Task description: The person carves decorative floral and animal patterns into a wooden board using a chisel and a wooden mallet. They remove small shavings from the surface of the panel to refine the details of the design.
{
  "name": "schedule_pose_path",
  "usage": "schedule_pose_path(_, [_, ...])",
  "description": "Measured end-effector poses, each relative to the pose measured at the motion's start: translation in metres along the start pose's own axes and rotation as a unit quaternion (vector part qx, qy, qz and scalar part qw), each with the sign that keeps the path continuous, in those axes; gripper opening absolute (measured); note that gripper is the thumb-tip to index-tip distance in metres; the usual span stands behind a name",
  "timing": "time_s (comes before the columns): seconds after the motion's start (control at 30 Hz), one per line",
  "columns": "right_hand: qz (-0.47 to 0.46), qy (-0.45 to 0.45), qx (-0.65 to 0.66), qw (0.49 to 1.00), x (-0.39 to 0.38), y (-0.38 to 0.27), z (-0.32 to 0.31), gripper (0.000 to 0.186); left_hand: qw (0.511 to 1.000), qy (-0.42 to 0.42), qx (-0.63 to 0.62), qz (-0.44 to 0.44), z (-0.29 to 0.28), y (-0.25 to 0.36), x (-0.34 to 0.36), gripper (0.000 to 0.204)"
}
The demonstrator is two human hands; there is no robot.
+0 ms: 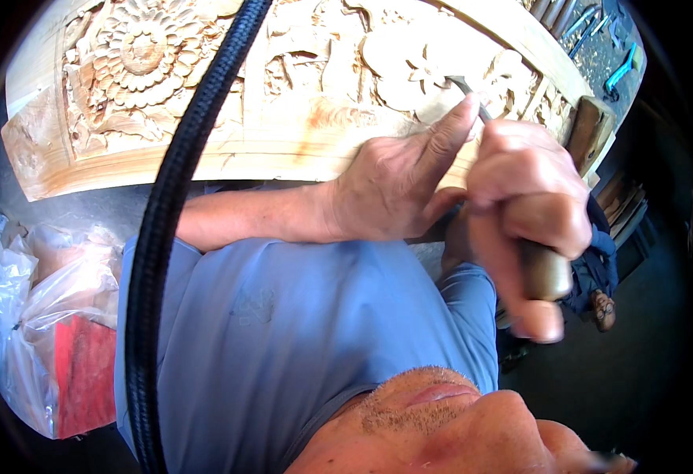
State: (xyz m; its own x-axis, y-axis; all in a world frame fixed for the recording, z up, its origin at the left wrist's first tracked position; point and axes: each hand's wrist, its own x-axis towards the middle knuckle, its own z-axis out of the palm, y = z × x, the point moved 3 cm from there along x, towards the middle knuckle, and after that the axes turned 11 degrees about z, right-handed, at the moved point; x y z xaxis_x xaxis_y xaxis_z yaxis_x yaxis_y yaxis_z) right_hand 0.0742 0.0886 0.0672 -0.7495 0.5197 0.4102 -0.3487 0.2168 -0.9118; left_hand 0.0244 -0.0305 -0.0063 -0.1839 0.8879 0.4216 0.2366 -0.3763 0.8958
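My right hand point(528, 189) is closed round the wooden handle point(546, 272) of a carving chisel point(459, 81), with the butt sticking out below the fist. The narrow metal blade points up and left, its tip at a carved flower point(425, 73) on a pale wooden panel point(204, 162). My left hand point(386, 186) rests by the panel's near edge. Its thumb and a finger are spread, and one fingertip lies at the chisel's shank; the other fingers are partly hidden. A large round carved blossom point(143, 49) fills the panel's left part, with leafy relief between.
A dark wooden block point(591, 130) stands at the panel's right end. Several tools and a blue-handled one point(620, 73) lie at the far right. A clear plastic bag point(70, 276) and a red piece point(86, 375) are at left. A black braided cable point(174, 182) crosses the view. Another person point(602, 253) is at right.
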Motion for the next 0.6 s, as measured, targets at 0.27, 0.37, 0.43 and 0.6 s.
schedule_pose_path(0.27, [0.007, 0.006, -0.083, 0.997, -0.001, -0.017, -0.003, 0.088, 0.998, 0.005, 0.024, 0.059, 0.003, 0.007, 0.008, 0.092])
schedule_pose_path(0.37, [-0.001, 0.119, -0.013, 0.993, -0.010, -0.041, -0.011, 0.087, 0.998, 0.014, 0.040, 0.055, 0.006, 0.012, 0.008, 0.094])
schedule_pose_path(0.43, [0.035, 0.111, 0.027, 0.993, -0.009, -0.055, -0.018, 0.083, 0.998, -0.032, 0.037, 0.041, 0.007, 0.016, 0.008, 0.096])
schedule_pose_path(0.6, [0.008, 0.132, 0.046, 0.990, -0.015, -0.042, -0.037, 0.077, 0.998, -0.059, 0.026, 0.027, 0.008, 0.016, 0.004, 0.099])
